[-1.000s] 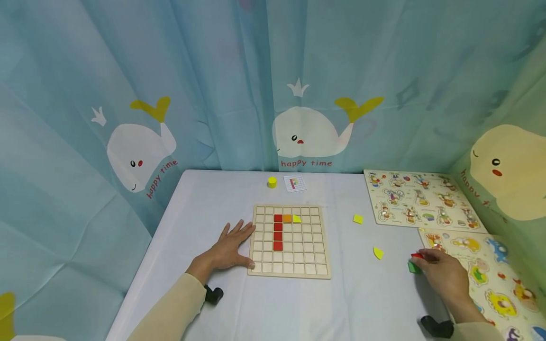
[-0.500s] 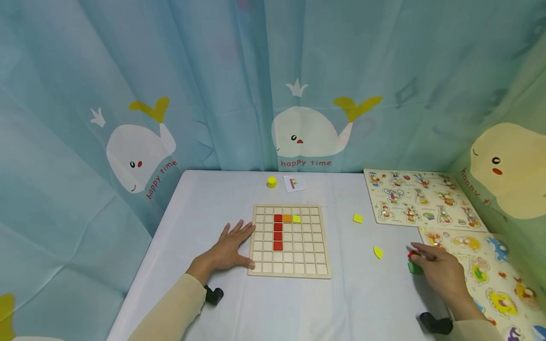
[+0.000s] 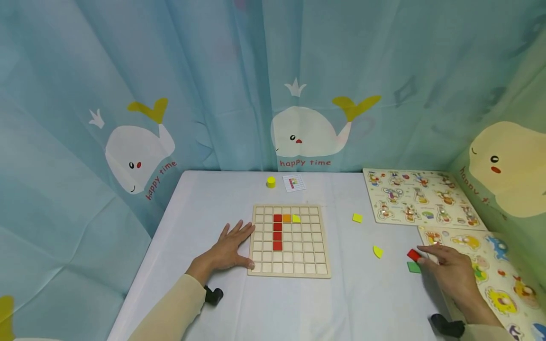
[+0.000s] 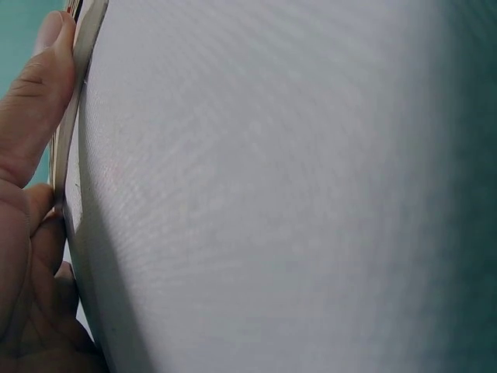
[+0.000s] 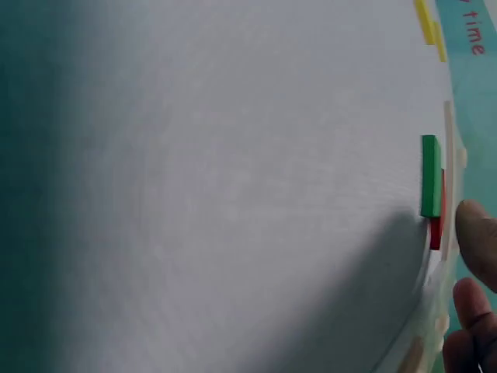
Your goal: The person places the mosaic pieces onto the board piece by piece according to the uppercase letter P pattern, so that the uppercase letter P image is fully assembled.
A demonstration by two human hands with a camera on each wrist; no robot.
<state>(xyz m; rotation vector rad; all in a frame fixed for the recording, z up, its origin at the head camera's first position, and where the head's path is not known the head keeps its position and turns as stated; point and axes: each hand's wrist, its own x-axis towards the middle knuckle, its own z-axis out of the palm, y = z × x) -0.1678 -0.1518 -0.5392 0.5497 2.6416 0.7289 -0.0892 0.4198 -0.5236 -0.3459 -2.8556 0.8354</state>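
Note:
My left hand (image 3: 228,248) spreads its fingers along the left edge of a wooden grid board (image 3: 298,271), fingertips and thumb touching the rim. In the left wrist view, the thumb (image 4: 35,109) rests against the board's side. Red tiles (image 3: 277,236) form a column on the board, with an orange tile (image 3: 287,218) and a yellow tile (image 3: 296,219) beside the top one. At the right, my right hand (image 3: 452,270) hovers beside a loose red tile (image 3: 414,255). A green tile (image 3: 414,267) lies just in front. The right wrist view shows the thumb (image 5: 475,237) apart from the tiles.
Two yellow pieces (image 3: 357,218) lie right of the board. Behind it are a yellow cylinder (image 3: 271,183) and a small pattern card (image 3: 294,183). Two picture puzzle boards (image 3: 426,196) cover the table's right side; my right hand is over the nearer one (image 3: 490,270).
My right hand has loosened its fingers from the red tile and drawn slightly right, so the red and green tiles show more fully. The left hand stays on the board's edge.

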